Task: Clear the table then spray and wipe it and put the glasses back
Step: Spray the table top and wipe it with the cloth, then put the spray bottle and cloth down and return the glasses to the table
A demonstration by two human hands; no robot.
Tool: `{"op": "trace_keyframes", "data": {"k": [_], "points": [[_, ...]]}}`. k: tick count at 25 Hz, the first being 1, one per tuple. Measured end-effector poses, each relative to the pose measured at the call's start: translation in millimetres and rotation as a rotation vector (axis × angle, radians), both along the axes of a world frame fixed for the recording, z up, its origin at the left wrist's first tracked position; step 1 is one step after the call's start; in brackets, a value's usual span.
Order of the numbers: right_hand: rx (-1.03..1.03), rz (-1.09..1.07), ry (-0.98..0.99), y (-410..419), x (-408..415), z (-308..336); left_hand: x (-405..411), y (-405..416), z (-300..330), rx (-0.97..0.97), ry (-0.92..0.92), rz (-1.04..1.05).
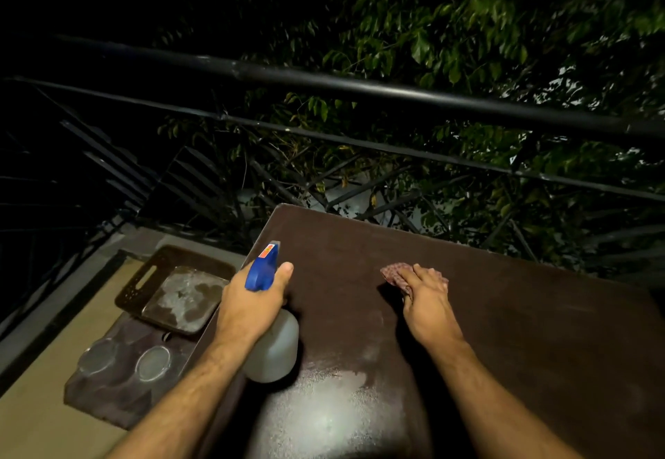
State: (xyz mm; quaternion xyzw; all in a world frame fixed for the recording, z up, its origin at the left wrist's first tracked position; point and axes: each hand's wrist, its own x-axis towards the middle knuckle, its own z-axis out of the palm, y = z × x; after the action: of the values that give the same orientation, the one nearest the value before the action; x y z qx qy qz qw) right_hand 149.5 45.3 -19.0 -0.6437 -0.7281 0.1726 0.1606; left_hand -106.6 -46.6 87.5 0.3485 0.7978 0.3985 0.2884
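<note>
A dark brown table (521, 314) fills the lower right, its near part wet and shiny. My left hand (252, 304) grips a spray bottle (275, 343) with a blue trigger head and a pale body, held over the table's left edge. My right hand (426, 296) presses flat on a reddish checked cloth (394, 276) lying on the tabletop. Two glasses (154, 363) stand side by side on a low dark stool to the left of the table, below its level.
A dark tray (144, 278) holding a square plate (181, 296) rests on the far end of the stool. A black metal railing (360, 88) runs behind the table, with leafy branches beyond it. Tan floor lies at the lower left.
</note>
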Motion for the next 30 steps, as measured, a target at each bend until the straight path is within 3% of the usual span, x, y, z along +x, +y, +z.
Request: {"op": "trace_keyframes", "data": {"k": [8, 15, 21, 30], "points": [[0.126, -0.023, 0.038, 28, -98, 55, -75, 28, 8, 0.074, -0.074, -0.043], [0.132, 0.028, 0.071, 52, -219, 60, -203, 47, -5, 0.082, -0.115, -0.086], [0.074, 0.097, 0.131, 57, -322, 31, -288, 55, -31, 0.107, -0.095, -0.074], [-0.104, 0.126, 0.143, 34, -448, -46, -362, 69, -110, 0.084, -0.288, -0.02]]}}
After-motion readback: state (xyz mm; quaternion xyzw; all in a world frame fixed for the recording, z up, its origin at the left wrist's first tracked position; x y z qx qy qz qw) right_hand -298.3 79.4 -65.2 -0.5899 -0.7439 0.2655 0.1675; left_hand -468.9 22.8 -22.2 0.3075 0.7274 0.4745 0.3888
